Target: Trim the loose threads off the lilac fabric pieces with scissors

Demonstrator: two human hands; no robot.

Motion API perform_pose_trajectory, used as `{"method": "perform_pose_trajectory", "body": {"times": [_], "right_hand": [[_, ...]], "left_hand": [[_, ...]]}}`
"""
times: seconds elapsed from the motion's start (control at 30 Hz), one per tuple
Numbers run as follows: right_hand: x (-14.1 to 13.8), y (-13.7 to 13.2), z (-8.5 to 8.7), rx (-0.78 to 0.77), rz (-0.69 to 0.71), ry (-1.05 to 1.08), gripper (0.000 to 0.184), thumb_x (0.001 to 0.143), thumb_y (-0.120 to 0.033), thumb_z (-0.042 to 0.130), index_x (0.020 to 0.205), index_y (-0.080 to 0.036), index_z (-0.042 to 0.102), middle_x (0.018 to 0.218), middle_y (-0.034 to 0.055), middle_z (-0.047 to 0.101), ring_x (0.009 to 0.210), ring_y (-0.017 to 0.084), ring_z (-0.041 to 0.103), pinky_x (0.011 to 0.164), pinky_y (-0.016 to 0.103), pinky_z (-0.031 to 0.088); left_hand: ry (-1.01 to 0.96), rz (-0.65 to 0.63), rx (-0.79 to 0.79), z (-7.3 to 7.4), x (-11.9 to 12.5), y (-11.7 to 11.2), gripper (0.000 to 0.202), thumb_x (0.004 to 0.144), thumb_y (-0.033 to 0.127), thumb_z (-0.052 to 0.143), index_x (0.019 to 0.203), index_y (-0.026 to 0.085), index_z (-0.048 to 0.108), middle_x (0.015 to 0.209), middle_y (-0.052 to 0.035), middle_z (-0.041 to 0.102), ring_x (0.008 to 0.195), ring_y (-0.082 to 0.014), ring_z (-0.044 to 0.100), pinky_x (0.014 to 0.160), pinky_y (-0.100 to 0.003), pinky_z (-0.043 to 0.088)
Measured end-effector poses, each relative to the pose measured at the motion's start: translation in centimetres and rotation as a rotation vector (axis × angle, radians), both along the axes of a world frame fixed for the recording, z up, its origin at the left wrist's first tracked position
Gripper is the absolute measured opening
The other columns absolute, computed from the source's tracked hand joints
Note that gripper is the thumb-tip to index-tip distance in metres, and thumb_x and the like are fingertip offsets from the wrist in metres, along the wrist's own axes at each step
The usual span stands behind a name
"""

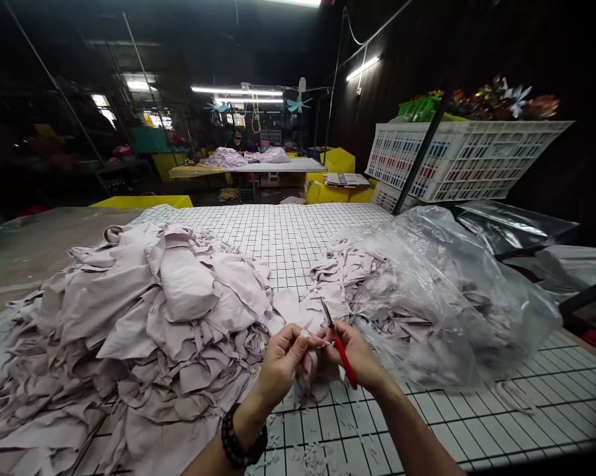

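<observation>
My left hand (285, 357) pinches the edge of a pale pink fabric piece (315, 383) between thumb and fingers. Close beside it, my right hand (360, 357) is closed around red-handled scissors (344, 360), their dark blades pointing up and away from me. The fingertips of my right hand also meet the fabric, and part of the piece is hidden behind my hands. To the left rises a large heap of pale pink fabric pieces (183, 284). On the right, more such pieces (350, 264) spill from a clear plastic bag (441, 297).
Small fabric scraps (315, 456) litter the white table with a black grid (288, 248) near me. A white crate (441, 158) stands at the back right, behind a dark slanted post (424, 152). Farther off, a person (237, 141) is at another table (288, 165).
</observation>
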State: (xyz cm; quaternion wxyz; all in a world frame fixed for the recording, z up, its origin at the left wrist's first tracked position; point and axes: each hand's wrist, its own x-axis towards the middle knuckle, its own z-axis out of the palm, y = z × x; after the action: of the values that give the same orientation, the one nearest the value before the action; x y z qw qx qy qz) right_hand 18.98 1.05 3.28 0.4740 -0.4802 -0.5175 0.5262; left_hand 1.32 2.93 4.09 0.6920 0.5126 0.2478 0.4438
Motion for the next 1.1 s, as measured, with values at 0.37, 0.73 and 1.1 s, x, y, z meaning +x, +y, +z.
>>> {"method": "perform_pose_trajectory", "body": {"times": [0.37, 0.73, 1.1], "right_hand": [[1.0, -4.4, 4.1, 0.126, -0.110, -0.899, 0.030, 0.068, -0.041, 0.071, 0.077, -0.022, 0.049, 0.077, -0.0007, 0.055, 0.069, 0.016, 0.048, 0.061, 0.027, 0.038], [-0.3, -4.4, 4.5, 0.163, -0.127, -0.943, 0.033, 0.067, -0.045, 0.071, 0.076, -0.022, 0.049, 0.077, -0.0006, 0.055, 0.069, 0.016, 0.050, 0.060, 0.027, 0.037], [0.0, -4.2, 3.6, 0.231, -0.100, -1.079, 0.033, 0.073, -0.046, 0.064, 0.065, -0.022, 0.043, 0.062, -0.0019, 0.053, 0.056, 0.013, 0.043, 0.052, 0.026, 0.027]], "left_hand": [[0.169, 0.126, 0.161, -1.3, 0.9, 0.0, 0.025, 0.086, 0.036, 0.056, 0.073, 0.015, 0.051, 0.058, 0.0034, 0.052, 0.040, -0.0067, 0.050, 0.039, -0.018, 0.039], [0.135, 0.125, 0.159, -1.0, 0.8, -0.4, 0.022, 0.084, 0.031, 0.057, 0.070, 0.015, 0.053, 0.062, 0.0033, 0.047, 0.039, -0.0057, 0.047, 0.037, -0.018, 0.039], [0.143, 0.074, 0.125, -1.4, 0.2, -0.4, 0.030, 0.085, 0.038, 0.057, 0.070, 0.013, 0.055, 0.061, 0.0023, 0.050, 0.038, -0.0039, 0.046, 0.037, -0.016, 0.038]]}}
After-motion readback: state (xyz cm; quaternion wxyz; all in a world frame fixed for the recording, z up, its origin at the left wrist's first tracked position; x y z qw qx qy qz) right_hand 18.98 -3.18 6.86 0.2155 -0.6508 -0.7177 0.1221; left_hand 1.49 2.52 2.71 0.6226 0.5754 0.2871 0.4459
